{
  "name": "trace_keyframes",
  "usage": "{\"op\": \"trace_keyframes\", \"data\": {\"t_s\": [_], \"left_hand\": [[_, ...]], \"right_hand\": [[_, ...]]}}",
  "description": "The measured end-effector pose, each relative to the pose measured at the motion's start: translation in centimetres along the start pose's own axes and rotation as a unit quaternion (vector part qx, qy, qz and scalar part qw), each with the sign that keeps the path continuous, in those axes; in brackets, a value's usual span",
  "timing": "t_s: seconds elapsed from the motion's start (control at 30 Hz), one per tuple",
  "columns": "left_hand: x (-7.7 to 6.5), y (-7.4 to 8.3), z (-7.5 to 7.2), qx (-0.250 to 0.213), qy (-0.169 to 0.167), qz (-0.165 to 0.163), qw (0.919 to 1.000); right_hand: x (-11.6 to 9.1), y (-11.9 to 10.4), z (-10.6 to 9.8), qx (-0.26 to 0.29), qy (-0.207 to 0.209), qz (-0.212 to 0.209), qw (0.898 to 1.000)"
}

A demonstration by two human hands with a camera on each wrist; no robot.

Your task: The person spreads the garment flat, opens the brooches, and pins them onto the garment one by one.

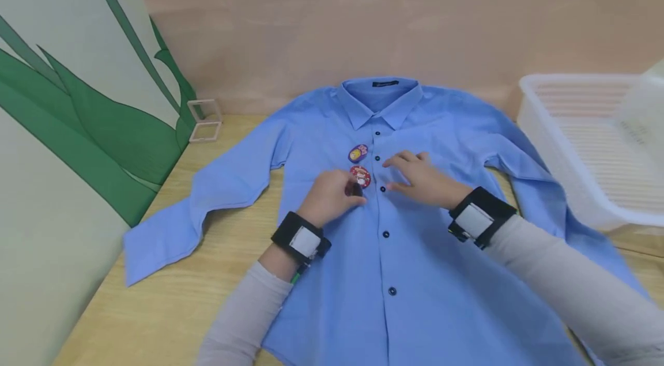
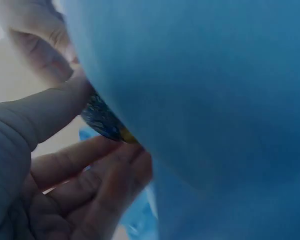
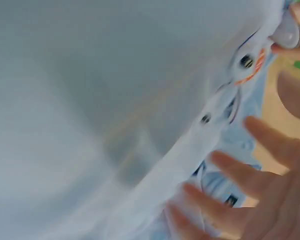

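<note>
A light blue long-sleeved shirt (image 1: 425, 274) lies front up, its dark buttons running down the middle. Beside the button strip sit a purple oval badge (image 1: 358, 153) and, just below it, a red round badge (image 1: 361, 176). My left hand (image 1: 328, 197) pinches a dark-patterned round badge (image 2: 101, 116) between thumb and fingers, low over the shirt by the red one. That badge's edge shows shiny in the right wrist view, and fingers hide part of it. Across the button strip, my right hand (image 1: 421, 178) has its fingers spread close over the fabric, holding nothing.
To the right stands a white plastic basket (image 1: 550, 141) with a translucent bag (image 1: 645, 118) over its far side. A small pale hinged frame (image 1: 205, 131) is at the back left of the wooden table (image 1: 171, 314). Walls border the table behind and to the left.
</note>
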State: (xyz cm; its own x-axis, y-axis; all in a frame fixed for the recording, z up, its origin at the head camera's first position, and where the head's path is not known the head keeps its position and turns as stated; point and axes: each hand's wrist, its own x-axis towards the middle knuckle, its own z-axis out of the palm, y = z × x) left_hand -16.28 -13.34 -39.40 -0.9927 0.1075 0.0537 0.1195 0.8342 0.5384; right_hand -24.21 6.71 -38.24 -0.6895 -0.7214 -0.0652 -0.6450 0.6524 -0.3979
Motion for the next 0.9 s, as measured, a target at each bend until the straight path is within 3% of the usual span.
{"op": "trace_keyframes", "data": {"t_s": [0.13, 0.27, 0.47, 0.6, 0.7, 0.9], "left_hand": [[-0.3, 1.4, 0.3, 0.104, -0.006, 0.011, 0.9945], [-0.4, 2.1, 0.5, 0.172, -0.015, 0.015, 0.9848], [-0.4, 1.9, 1.0, 0.230, -0.003, 0.023, 0.9729], [-0.7, 1.3, 1.2, 0.215, -0.012, 0.033, 0.9760], [-1.2, 0.3, 1.1, 0.197, -0.033, 0.019, 0.9796], [-2.2, -2.0, 0.0, 0.224, -0.057, -0.020, 0.9727]], "right_hand": [[-1.8, 1.3, 0.5, -0.060, -0.090, 0.092, 0.990], [-2.5, 2.2, 1.4, -0.074, -0.152, 0.150, 0.974], [-2.3, 3.0, 1.8, -0.070, -0.155, 0.162, 0.972], [-2.5, 3.3, 2.3, -0.058, -0.155, 0.167, 0.972], [-2.8, 3.5, 3.0, -0.058, -0.149, 0.164, 0.973], [-2.7, 3.3, 3.3, -0.058, -0.136, 0.159, 0.976]]}}
